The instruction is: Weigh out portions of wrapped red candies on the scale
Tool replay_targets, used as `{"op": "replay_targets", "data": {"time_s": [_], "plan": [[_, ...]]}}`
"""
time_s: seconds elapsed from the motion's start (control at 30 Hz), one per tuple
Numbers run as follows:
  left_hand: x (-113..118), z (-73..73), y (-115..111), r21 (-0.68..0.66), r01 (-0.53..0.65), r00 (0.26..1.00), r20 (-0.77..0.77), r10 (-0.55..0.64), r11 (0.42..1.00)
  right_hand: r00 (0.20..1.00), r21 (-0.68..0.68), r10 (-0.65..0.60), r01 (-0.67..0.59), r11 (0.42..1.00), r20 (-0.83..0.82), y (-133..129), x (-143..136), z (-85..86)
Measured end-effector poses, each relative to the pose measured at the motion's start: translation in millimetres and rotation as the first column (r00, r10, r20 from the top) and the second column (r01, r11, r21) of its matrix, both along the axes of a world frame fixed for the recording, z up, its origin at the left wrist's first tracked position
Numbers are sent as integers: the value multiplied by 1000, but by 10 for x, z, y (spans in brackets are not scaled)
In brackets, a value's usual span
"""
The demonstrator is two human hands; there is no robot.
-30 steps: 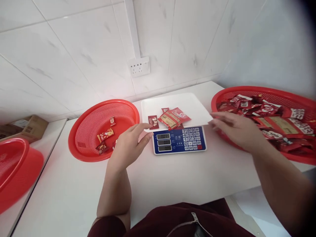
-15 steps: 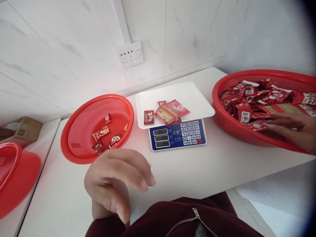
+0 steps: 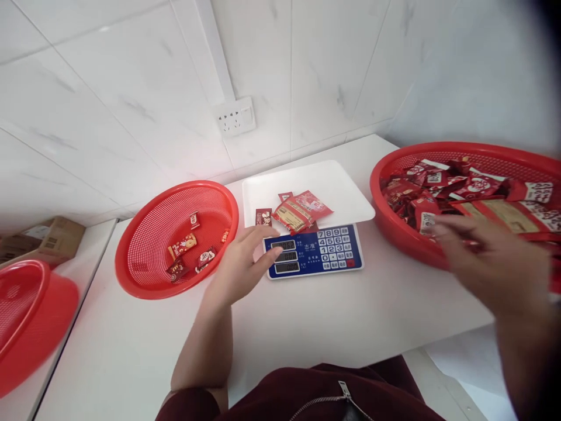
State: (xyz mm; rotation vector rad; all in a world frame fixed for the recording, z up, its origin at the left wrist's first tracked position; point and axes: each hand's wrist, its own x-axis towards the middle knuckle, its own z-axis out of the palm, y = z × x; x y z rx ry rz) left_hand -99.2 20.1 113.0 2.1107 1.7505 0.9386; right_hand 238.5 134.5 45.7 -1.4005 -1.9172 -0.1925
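My left hand (image 3: 248,260) reaches to the left edge of a digital scale (image 3: 318,251), thumb and fingers apart and holding nothing. Its fingertips are close to a small dark red packet (image 3: 263,217) on the white weighing tray (image 3: 346,190). Beside that packet lies a larger red and gold packet (image 3: 291,215), with other red wrappers partly under it. Over the near rim of the right red basket (image 3: 394,245), my right hand (image 3: 495,266) is smeared by motion. Whether its fingers hold a packet cannot be made out. Many red snack packets (image 3: 477,182) fill this basket.
Left of the scale stands a red mesh basket (image 3: 144,234) with several small packets (image 3: 182,245) in it. Another red basket (image 3: 39,327) and a cardboard box (image 3: 56,241) are at the far left. A wall socket (image 3: 235,117) is behind the white table (image 3: 307,321).
My left hand has moved forward and right, from the table front to the scale's left edge, its fingers straightening. My right hand has shifted left and nearer, across the right basket's near rim.
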Motion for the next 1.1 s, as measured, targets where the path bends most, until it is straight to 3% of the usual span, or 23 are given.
{"op": "replay_targets", "data": {"time_s": [0.13,0.27,0.37,0.47,0.6,0.7,0.93,1.1], "plan": [[221,-296,368,23,-86,989,-118,88,996,921,-36,388,-388,921,-28,-254,-586,7],[283,-355,618,-63,-164,944,-298,138,984,840,-103,504,-529,842,-200,-325,-804,-141],[259,-307,679,-88,-162,938,-323,125,983,818,-192,495,-558,808,-293,-368,-807,-227],[220,-260,676,-107,-159,966,-224,132,981,819,-276,446,-551,788,-361,-400,-769,-294],[140,-219,658,-80,-248,969,-6,249,965,814,-327,403,-549,769,-418,-402,-726,-397],[73,-197,646,-69,-327,941,65,331,942,809,-353,376,-549,758,-451,-397,-708,-486],[117,-189,667,-35,-240,967,-96,236,970,751,-376,324,-595,711,-576,-404,-698,-677],[198,-118,931,-49,-209,931,-314,183,977,697,-412,292,-653,635,-655,-399,-694,-702]]}}
